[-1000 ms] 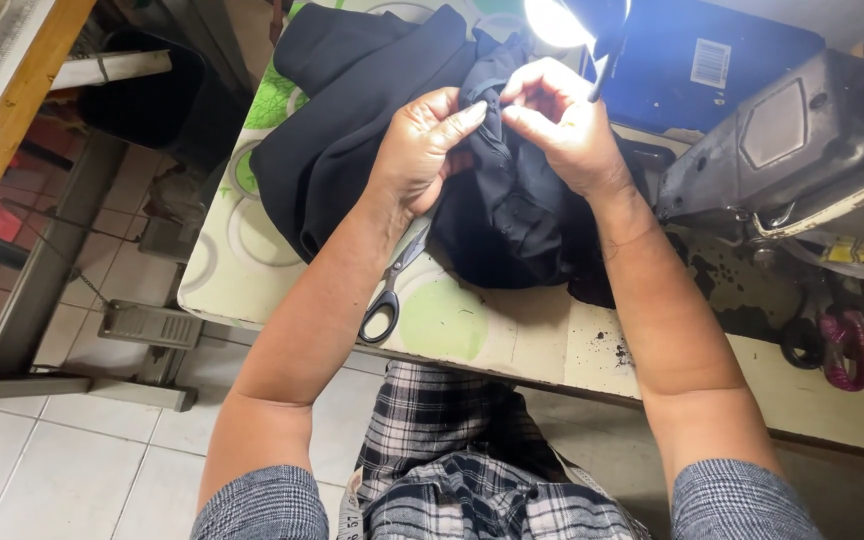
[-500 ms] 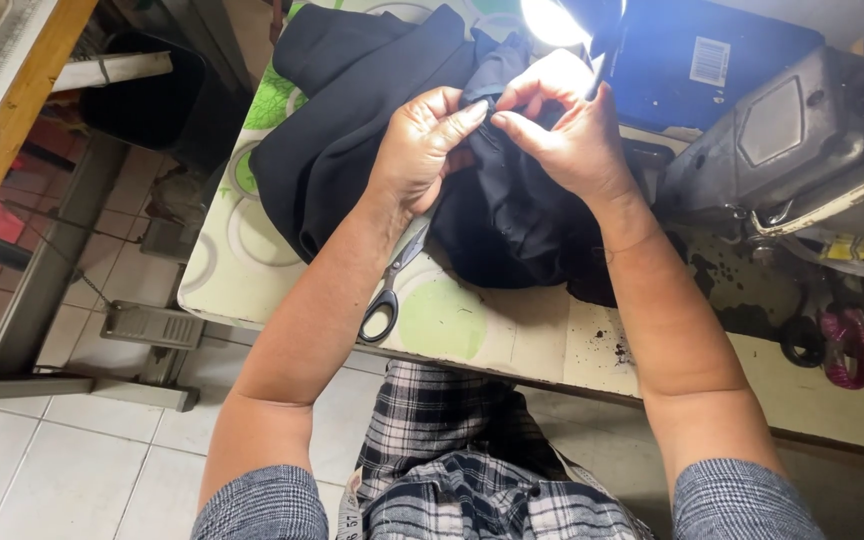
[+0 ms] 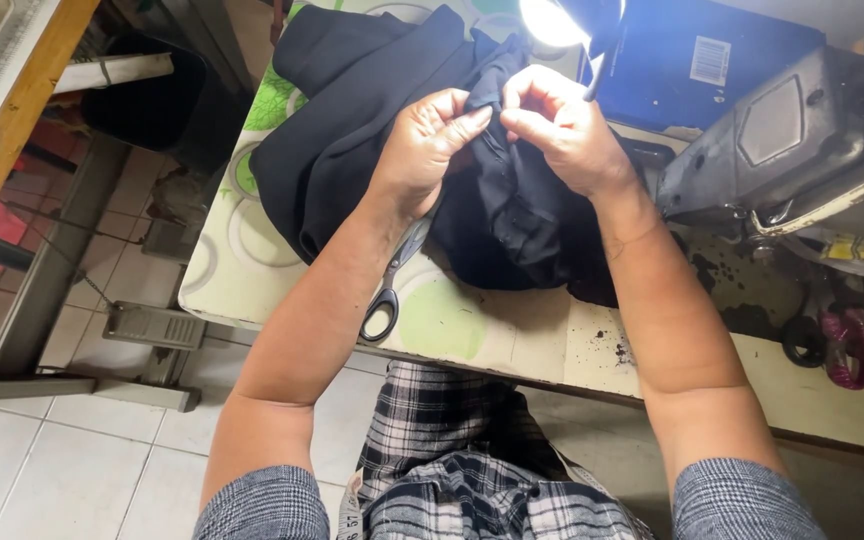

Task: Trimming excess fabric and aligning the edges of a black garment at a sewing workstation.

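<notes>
The fingertips [image 3: 482, 112] of both hands meet on one small fold of the black cloth [image 3: 512, 215]. The left hand [image 3: 430, 140] pinches it between thumb and first finger. The right hand [image 3: 564, 128] is curled tight and pinches the same fold from the other side. The two hands nearly touch.

The cloth lies in a heap on the table [image 3: 472, 325], under the bright lamp [image 3: 550, 20]. Some of it hangs near the table's edge.

A pair of scissors [image 3: 389, 290] lies on the table under the left arm. The sewing machine [image 3: 802, 150] stands just to the right.

To do this well, I think the person should hold the fold snug, keep it in the light, and go slowly so the cloth does not slip.
</notes>
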